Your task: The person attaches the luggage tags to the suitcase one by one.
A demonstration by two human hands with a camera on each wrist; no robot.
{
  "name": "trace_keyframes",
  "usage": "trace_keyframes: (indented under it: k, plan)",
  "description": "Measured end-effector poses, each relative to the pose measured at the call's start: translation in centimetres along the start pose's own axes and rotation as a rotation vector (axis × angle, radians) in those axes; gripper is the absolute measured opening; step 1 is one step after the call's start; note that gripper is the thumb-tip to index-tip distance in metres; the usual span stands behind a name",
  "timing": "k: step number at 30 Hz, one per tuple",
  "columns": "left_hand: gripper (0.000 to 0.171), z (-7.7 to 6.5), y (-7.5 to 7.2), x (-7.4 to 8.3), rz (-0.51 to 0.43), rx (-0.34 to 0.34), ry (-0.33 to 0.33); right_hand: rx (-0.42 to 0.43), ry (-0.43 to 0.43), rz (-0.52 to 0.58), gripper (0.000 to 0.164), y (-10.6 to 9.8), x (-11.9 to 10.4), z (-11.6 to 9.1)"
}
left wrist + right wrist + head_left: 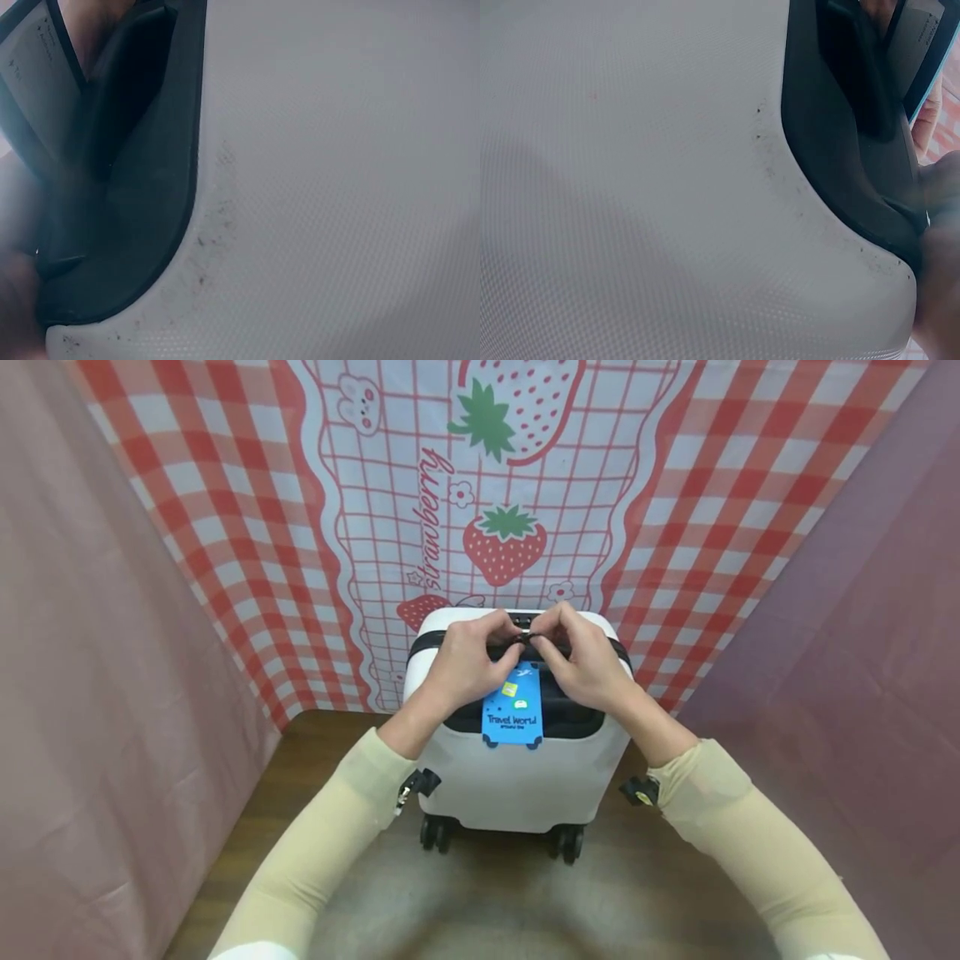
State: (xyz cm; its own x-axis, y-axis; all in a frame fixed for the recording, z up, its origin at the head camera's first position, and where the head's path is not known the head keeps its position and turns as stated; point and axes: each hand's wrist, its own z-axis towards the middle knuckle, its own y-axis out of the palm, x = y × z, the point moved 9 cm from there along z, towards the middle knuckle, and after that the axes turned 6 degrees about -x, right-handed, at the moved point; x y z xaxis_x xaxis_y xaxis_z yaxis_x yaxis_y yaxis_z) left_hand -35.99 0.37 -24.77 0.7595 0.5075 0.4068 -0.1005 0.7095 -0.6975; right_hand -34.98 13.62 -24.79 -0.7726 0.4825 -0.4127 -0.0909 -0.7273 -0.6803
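A white suitcase stands upright with a black recessed panel at its upper front. Over that panel hangs a blue luggage tag printed with "Travel World". My left hand and right hand meet above the tag, at the suitcase's top edge. Thumb and fingers of each pinch the tag's small dark strap from opposite sides. In the left wrist view the tag shows at upper left beside the dark panel; the right wrist view has the tag at upper right.
Black wheels carry the suitcase on a wooden surface. Close behind it hangs a red-checked strawberry cloth. Pink drapes flank both sides. A small dark device sits at the right sleeve.
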Motion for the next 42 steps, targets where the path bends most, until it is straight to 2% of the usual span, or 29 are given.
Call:
trace_keyframes:
  k: [10, 17, 25, 42]
  plan:
    - [0.013, -0.02, 0.14, -0.21, -0.012, -0.003, -0.014, 0.005, -0.026, 0.017, 0.012, -0.02, -0.35, -0.1]
    - [0.015, -0.15, 0.34, -0.38, -0.034, -0.01, -0.03, 0.011, 0.006, -0.02, 0.017, -0.26, -0.09, -0.17]
    - [0.017, -0.22, 0.31, -0.43, -0.043, -0.007, -0.027, -0.013, 0.045, -0.058, 0.013, 0.0, 0.24, -0.05]
    - [0.014, -0.06, 0.18, -0.38, -0.011, -0.001, -0.018, 0.014, 0.045, 0.02, 0.011, -0.25, 0.41, -0.21]
